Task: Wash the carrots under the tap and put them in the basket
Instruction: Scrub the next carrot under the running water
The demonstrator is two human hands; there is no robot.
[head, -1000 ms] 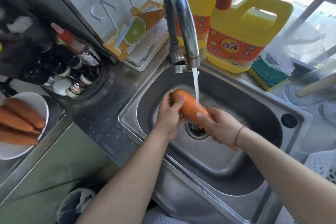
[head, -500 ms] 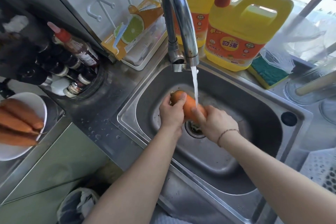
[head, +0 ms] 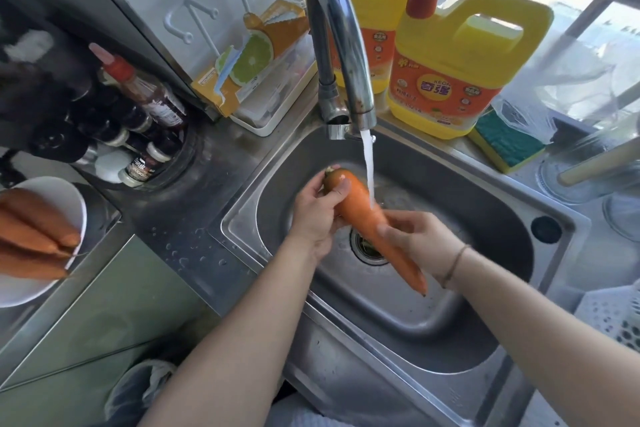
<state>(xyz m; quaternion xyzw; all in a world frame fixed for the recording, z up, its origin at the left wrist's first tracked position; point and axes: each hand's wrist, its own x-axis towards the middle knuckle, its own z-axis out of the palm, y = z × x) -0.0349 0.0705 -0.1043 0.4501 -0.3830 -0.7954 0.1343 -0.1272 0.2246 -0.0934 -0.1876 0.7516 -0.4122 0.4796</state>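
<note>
An orange carrot [head: 360, 204] lies slanted over the drain of the steel sink [head: 485, 350], its thick end up left and its tip down right. Water runs from the chrome tap [head: 337, 45] onto its middle. My left hand [head: 317, 215] grips the thick end, thumb on top. My right hand [head: 415, 237] holds the carrot's lower half with its fingers curled round it. Several more carrots [head: 31, 236] lie on a white plate [head: 38, 288] at the far left. A white perforated basket [head: 613, 319] shows at the right edge.
Two yellow detergent jugs [head: 460, 62] and a green sponge [head: 507, 142] stand behind the sink. Sauce bottles [head: 145, 97] crowd the left counter beside a white tray [head: 273, 107]. A glass lid [head: 581, 173] lies at the right. A bin with a bag [head: 138, 392] is below.
My right hand has slid down the carrot towards its tip, baring more of it under the stream. The left hand keeps the thick end.
</note>
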